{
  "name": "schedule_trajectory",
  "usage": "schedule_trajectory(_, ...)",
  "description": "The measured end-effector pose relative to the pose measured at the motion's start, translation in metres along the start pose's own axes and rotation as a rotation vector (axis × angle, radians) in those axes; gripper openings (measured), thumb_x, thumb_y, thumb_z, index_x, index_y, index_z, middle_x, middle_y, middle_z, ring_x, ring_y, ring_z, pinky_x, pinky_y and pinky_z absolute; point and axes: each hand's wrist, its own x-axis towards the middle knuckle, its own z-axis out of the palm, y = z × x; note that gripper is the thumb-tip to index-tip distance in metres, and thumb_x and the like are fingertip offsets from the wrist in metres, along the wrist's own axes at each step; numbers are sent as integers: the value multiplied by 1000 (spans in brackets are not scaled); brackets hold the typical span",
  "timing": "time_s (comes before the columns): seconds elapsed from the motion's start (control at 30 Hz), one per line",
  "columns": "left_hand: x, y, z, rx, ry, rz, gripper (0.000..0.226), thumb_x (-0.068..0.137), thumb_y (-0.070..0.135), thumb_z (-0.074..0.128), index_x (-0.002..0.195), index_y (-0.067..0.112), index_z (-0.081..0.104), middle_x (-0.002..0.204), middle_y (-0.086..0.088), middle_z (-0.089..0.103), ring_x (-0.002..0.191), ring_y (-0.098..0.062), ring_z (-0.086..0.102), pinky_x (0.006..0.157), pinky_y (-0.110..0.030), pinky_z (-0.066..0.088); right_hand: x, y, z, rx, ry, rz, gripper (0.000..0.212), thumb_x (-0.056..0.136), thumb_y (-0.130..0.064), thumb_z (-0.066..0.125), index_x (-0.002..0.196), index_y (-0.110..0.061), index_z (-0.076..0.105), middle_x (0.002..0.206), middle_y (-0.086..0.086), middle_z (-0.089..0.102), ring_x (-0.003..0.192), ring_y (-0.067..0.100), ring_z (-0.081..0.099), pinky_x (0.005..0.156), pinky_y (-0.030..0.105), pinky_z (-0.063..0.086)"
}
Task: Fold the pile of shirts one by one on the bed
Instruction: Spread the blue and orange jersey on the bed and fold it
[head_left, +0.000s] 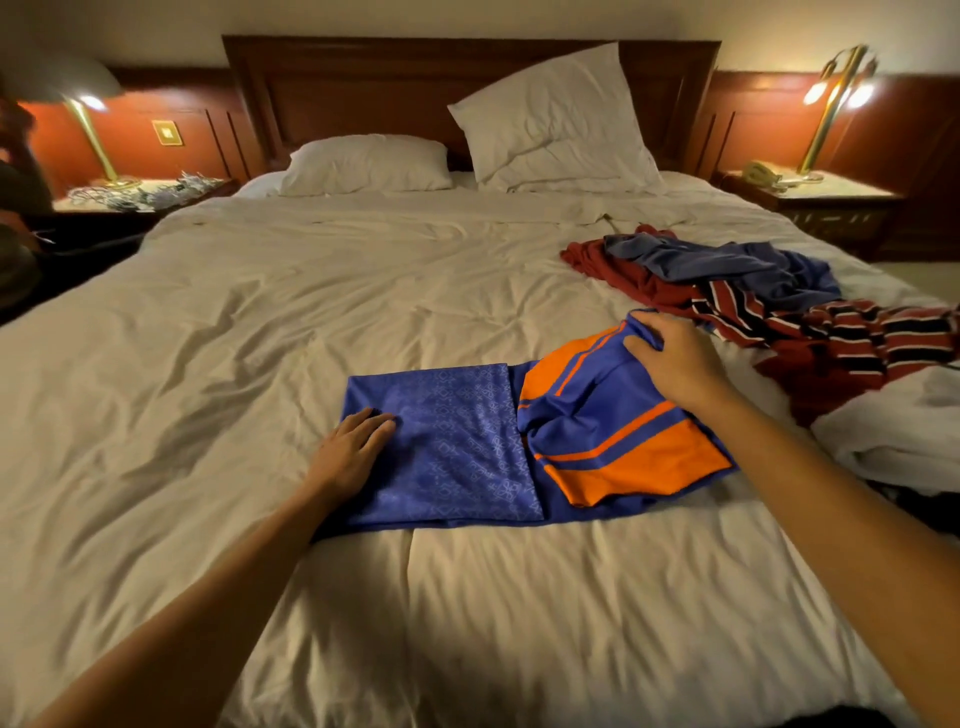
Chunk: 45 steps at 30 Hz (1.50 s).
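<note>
Shirt: a blue and orange shirt (467, 436) lies on the bed (311, 312), just ahead of the person at 12 o'clock and a little to the 3 o'clock side.
Long axis: it runs across the person, from 9 o'clock to 3 o'clock. The 9 o'clock half is a flat, smooth blue panel, and the 3 o'clock half, with the orange stripes, is rumpled.
Left hand: the left hand (348, 452) lies palm down on the 9 o'clock end, fingers straight and close together, pressing the cloth flat.
Right hand: the right hand (675, 364) sits at the shirt's 2 o'clock corner, fingers curled and pinching a bunch of blue cloth.
Key relation: the loose half lies under and toward 7 o'clock of the right hand, so that hand is the nearer one to carry it over toward 9 o'clock while the left anchors.
Pile: unfolded shirts (753, 291) lie heaped at 2 o'clock, just beyond the right hand.
Surface: soft, wrinkled white bedding, likely to drag under the cloth.
Room: two pillows (363, 163) against a wooden headboard (337, 88), and lit lamps (831, 98) at both sides.
</note>
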Motion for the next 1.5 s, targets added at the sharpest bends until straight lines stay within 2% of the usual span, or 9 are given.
schedule_trajectory(0.13,-2,24,-24,-656,102,-202,36,107,41,35,118,22,64,126,1,59,116,-11,51,104,-26,29,15,-77,17,-17,-16,-124,34,99,-18,59,130,-4,60,131,19,61,119,40,55,95,50,47)
schedule_trajectory(0.27,1,16,-54,-965,68,-359,67,98,69,20,143,27,49,152,-1,39,141,-25,35,114,-45,29,13,-158,75,-44,-99,-227,5,90,-12,59,91,-6,59,100,21,65,93,41,61,66,39,43)
schedule_trajectory(0.37,1,5,-72,-1061,67,-444,74,93,77,18,151,34,37,159,-4,30,133,-36,43,98,-50,40,-11,-204,128,69,-360,-254,33,92,-22,65,119,-4,63,120,22,63,109,39,60,88,41,48)
schedule_trajectory(0.5,-8,-3,-81,-991,-87,-442,80,87,80,32,152,35,33,157,-8,33,117,-33,58,93,-48,51,-49,-184,176,-132,-612,-133,56,100,-61,36,149,-34,37,147,12,48,132,36,46,104,45,36)
schedule_trajectory(0.67,-11,-2,-72,-646,-232,-311,107,66,67,79,153,41,23,149,-6,43,118,-20,55,91,-33,51,-73,-114,208,-298,-682,-200,59,103,-58,22,158,-37,13,167,-3,6,154,19,-1,122,47,-3)
schedule_trajectory(0.93,3,-3,-59,-307,-257,-329,103,68,42,89,148,40,25,142,-4,42,122,-27,48,97,-41,48,-16,-88,197,180,-336,-172,26,103,-25,52,118,-16,69,120,-2,68,111,16,62,95,35,51)
schedule_trajectory(1.17,13,-1,-66,-173,-459,-161,102,68,26,91,144,53,28,140,5,41,120,-22,49,96,-39,49,65,-78,211,-331,-664,-223,61,100,-53,45,154,-30,29,152,-5,42,143,20,32,118,46,14)
schedule_trajectory(1.33,14,-4,-78,-312,-518,-83,88,62,23,92,129,59,48,133,7,49,112,-15,58,81,-29,56,98,-84,209,-431,-719,-203,49,81,-65,67,105,-23,63,105,-4,61,98,20,56,88,35,34)
schedule_trajectory(1.5,15,23,-113,-395,-559,-49,72,73,2,84,129,41,59,127,4,59,104,-13,64,77,-24,57,104,-100,165,-381,-789,-177,56,80,-57,74,61,-16,41,59,1,44,57,19,39,58,32,31)
